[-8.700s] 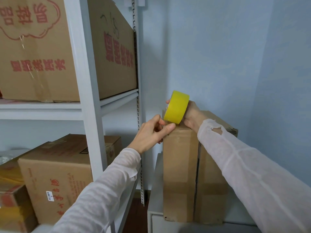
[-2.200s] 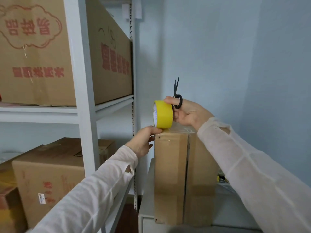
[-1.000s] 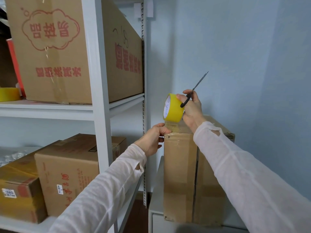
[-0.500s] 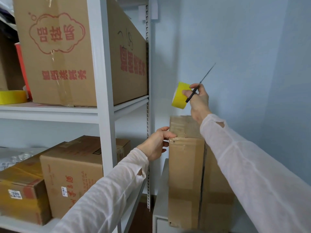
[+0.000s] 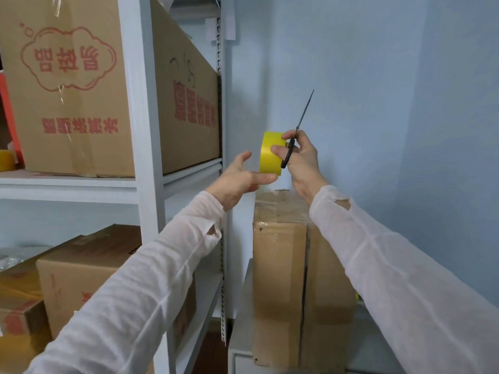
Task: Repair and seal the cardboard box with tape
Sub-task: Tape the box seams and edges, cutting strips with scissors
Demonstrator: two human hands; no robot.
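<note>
The tall brown cardboard box [image 5: 280,287] stands upright on a pale tabletop [image 5: 243,327] beside the white metal shelving [image 5: 140,157], clear tape wrinkled over its top edge. Above it, the left hand [image 5: 237,179] reaches in half-open, fingertips touching the yellow tape roll [image 5: 270,155], probably to take it. The right hand [image 5: 302,160] has its grip closed on both roll and black scissors [image 5: 299,130], blades pointing up and away.

A storeroom; white metal shelving [image 5: 140,157] stacked with printed cartons [image 5: 81,85].
</note>
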